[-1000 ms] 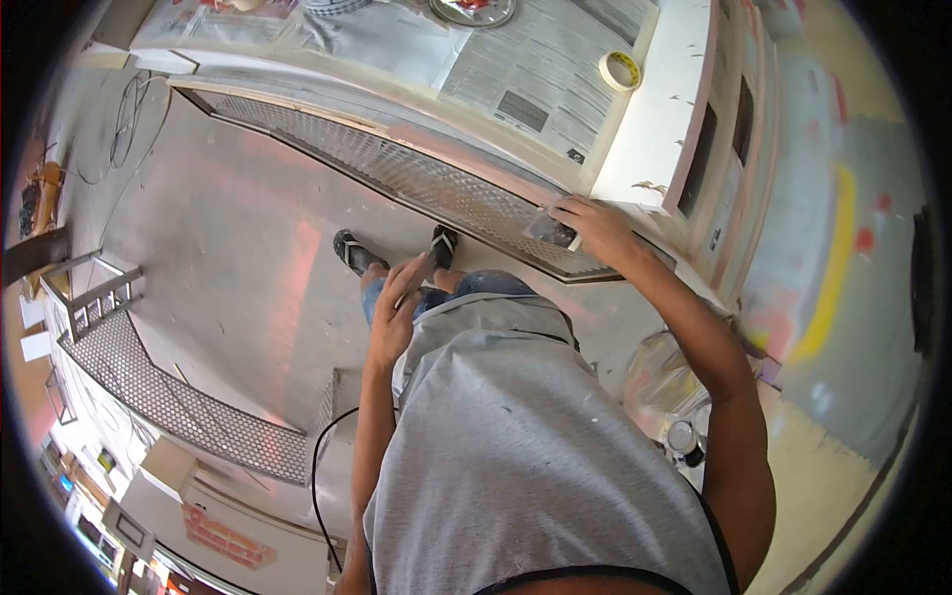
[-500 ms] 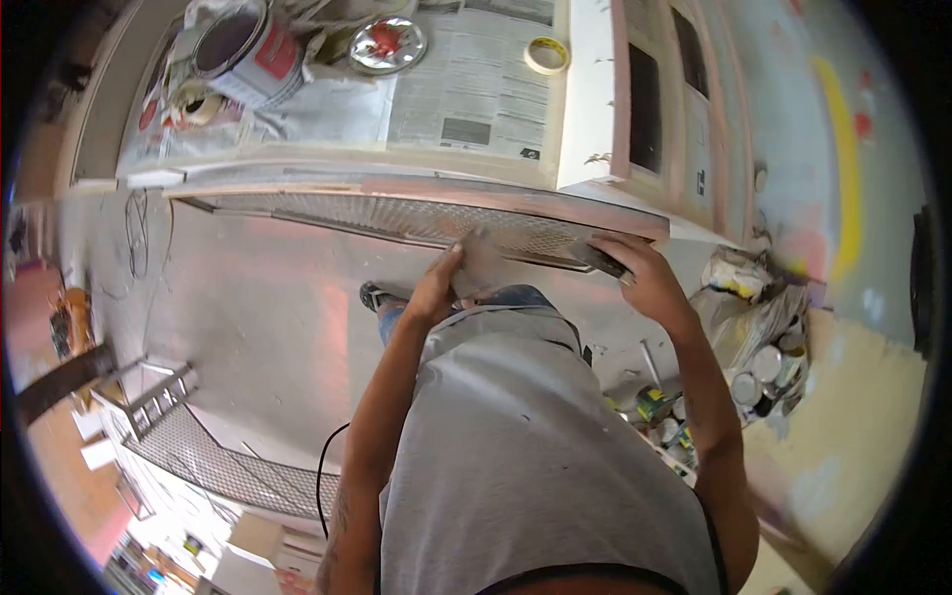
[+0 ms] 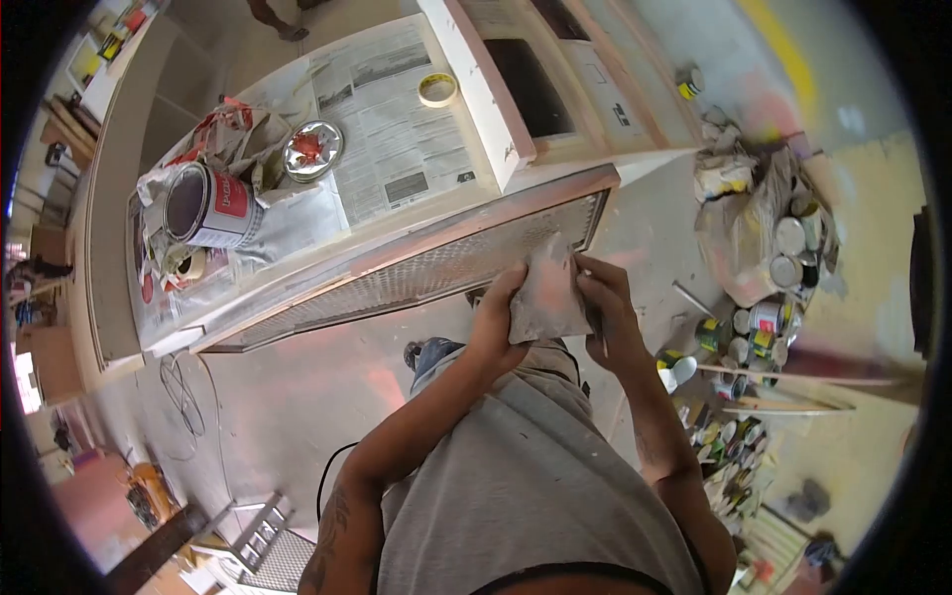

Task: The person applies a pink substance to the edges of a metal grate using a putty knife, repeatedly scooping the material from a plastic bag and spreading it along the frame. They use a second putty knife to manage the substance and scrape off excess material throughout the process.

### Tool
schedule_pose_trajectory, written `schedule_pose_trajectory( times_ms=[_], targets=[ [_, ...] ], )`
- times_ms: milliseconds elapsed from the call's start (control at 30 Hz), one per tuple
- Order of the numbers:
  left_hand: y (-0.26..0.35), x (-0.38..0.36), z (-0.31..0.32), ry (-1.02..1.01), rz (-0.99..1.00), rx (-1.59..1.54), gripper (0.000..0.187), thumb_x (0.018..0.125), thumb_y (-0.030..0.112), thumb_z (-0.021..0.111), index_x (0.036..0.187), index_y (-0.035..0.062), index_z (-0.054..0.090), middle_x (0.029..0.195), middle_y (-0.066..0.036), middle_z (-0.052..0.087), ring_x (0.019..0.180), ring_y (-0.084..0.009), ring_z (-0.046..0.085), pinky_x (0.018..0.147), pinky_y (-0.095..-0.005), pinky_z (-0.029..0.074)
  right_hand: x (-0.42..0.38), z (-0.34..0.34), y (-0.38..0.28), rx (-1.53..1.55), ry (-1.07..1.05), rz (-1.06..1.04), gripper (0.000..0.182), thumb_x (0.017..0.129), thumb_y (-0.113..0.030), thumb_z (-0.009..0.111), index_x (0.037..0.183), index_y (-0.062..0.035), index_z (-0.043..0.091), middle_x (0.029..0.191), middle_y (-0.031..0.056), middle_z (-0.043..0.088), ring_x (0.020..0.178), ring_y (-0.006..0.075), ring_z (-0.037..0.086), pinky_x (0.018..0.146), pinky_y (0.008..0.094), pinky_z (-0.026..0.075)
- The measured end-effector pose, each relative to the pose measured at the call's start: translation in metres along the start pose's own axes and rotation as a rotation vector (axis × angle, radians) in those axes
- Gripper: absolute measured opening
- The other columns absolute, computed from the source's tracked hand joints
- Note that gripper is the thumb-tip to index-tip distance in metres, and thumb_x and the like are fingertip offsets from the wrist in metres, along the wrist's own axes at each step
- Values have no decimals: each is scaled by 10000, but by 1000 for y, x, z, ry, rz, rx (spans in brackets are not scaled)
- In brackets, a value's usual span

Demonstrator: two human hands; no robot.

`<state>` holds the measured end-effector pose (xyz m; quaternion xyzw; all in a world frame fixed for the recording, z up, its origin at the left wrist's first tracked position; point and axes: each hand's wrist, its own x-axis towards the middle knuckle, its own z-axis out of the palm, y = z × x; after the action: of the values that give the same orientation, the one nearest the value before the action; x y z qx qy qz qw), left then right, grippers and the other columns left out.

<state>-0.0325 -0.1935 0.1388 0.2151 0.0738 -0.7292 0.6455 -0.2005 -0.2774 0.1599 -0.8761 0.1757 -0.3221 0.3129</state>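
Note:
My left hand [image 3: 499, 319] grips a flat, greyish square plate [image 3: 547, 296] by its left side, in front of my waist. A faint pinkish smear shows on its face. My right hand [image 3: 617, 309] is closed around a thin, dark flat tool [image 3: 595, 319] held edge-on against the plate's right side; the fingers cover most of it, and I cannot tell its exact kind. Beyond both hands stands a framed metal-mesh panel [image 3: 426, 268] with a pinkish wooden top edge, along the front of a pale cabinet [image 3: 327, 220].
On newspaper [image 3: 382, 129] sit an open paint can [image 3: 210, 206], a smeared lid [image 3: 313, 151] and a masking tape roll [image 3: 437, 89]. Several cans and a plastic bag [image 3: 739, 238] crowd the floor at right. A cable [image 3: 181, 397] lies on the left floor, near a metal mesh frame [image 3: 278, 550].
My hands have come together; the right hand with its dark tool has moved left from the panel to the plate. The view has turned, and the panel now slants upward to the right.

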Motion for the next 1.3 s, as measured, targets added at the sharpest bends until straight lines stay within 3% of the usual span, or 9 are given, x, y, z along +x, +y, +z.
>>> schedule_pose_trajectory(
  times_ms=[133, 233, 333, 567, 667, 800, 867, 933, 1300],
  targets=[
    [4, -43, 1, -46, 58, 79, 470, 1000, 363, 549, 1321, 22, 509, 1138, -112, 644, 960, -221, 681, 793, -377, 600, -17, -3, -9, -461, -232, 174, 485, 895, -101, 611, 1362, -85, 484, 1390, 165, 496, 1228, 316, 512, 1005, 396, 445],
    [11, -70, -10, -61, 106, 227, 518, 1008, 370, 536, 1384, 20, 470, 1230, -126, 593, 1083, -253, 635, 909, -381, 556, -49, 17, -17, 419, 400, 804, 353, 909, -52, 603, 1261, -74, 581, 1199, 87, 615, 1111, 219, 598, 902, 349, 509],
    [18, -91, -29, -220, 265, 260, 521, 1000, 256, 556, 1449, 31, 418, 1356, -147, 500, 1257, -277, 528, 992, -405, 509, -38, 10, -70, 1109, 843, 947, 293, 878, -58, 631, 1170, -83, 620, 1062, 55, 669, 970, 212, 663, 789, 376, 546],
    [35, -138, -42, -259, 833, 1482, 647, 824, -67, 605, 1405, 211, 547, 1430, -177, 439, 1358, -363, 429, 1081, -427, 428, -4, 25, -105, 1299, 406, 1218, 344, 844, -84, 657, 1178, -30, 590, 1021, 113, 687, 850, 248, 694, 668, 392, 579],
    [36, -148, -79, -285, 773, 1959, 669, 779, -74, 635, 1390, 188, 569, 1431, -167, 439, 1358, -366, 426, 1093, -409, 420, 42, 22, -95, 1282, 246, 1059, 404, 848, -70, 643, 1239, -15, 562, 1063, 124, 685, 901, 249, 694, 681, 396, 579],
    [12, -152, -132, 250, 716, 1218, 688, 766, -122, 552, 1396, 153, 558, 1406, -161, 448, 1317, -324, 474, 1110, -391, 386, 83, 52, -5, 858, -237, 792, 407, 867, -50, 632, 1267, 3, 573, 1134, 132, 674, 1026, 236, 669, 774, 380, 566],
    [1, -143, -145, 454, 816, 1169, 650, 786, -124, 532, 1383, 129, 568, 1395, -168, 458, 1308, -326, 484, 1103, -390, 387, 109, 81, 46, 195, -744, 406, 388, 840, 5, 618, 1227, -24, 632, 1169, 128, 679, 1072, 273, 658, 867, 382, 546],
    [-18, -129, -149, 643, 895, 1119, 615, 806, -126, 511, 1371, 106, 578, 1383, -175, 469, 1299, -328, 494, 1096, -389, 387, 139, 124, 66, 73, -859, -154, 418, 804, 46, 588, 1199, -64, 668, 1212, 97, 677, 1102, 296, 640, 932, 393, 525],
    [-157, -81, -132, 1112, 884, 620, 559, 856, -150, 482, 1351, 84, 595, 1374, -148, 493, 1324, -299, 470, 1103, -377, 374, 151, 248, 140, -242, -1057, -674, 441, 828, 38, 549, 1212, -148, 660, 1255, -14, 633, 1190, 201, 587, 900, 340, 544]
  ],
)
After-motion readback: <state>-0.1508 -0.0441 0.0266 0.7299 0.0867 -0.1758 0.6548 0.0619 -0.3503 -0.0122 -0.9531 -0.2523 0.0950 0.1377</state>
